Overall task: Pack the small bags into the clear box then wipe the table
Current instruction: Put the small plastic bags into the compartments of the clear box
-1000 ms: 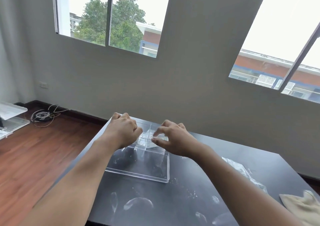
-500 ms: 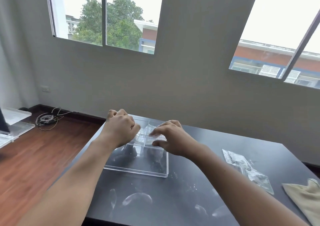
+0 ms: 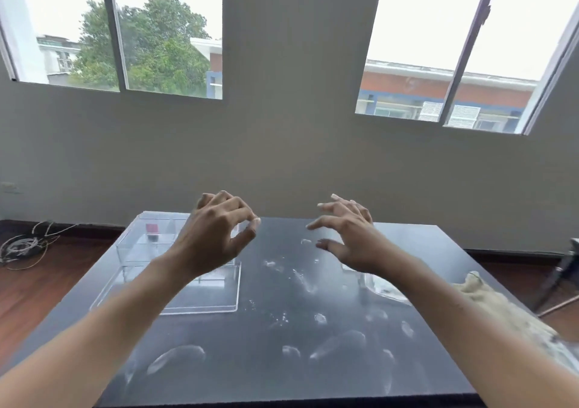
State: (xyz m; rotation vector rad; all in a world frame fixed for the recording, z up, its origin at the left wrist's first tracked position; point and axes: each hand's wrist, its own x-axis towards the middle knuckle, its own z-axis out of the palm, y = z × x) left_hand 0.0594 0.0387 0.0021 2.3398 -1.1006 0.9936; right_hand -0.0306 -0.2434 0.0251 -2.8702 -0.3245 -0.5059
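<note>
Head view: we log small bags lying under our right hand, its fingers spread and empty, clear box beneath loosely curled, empty left hand.

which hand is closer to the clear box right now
Left. The left hand hovers directly over the clear box, overlapping its right side. The right hand is off to the box's right, above bare table.
</note>
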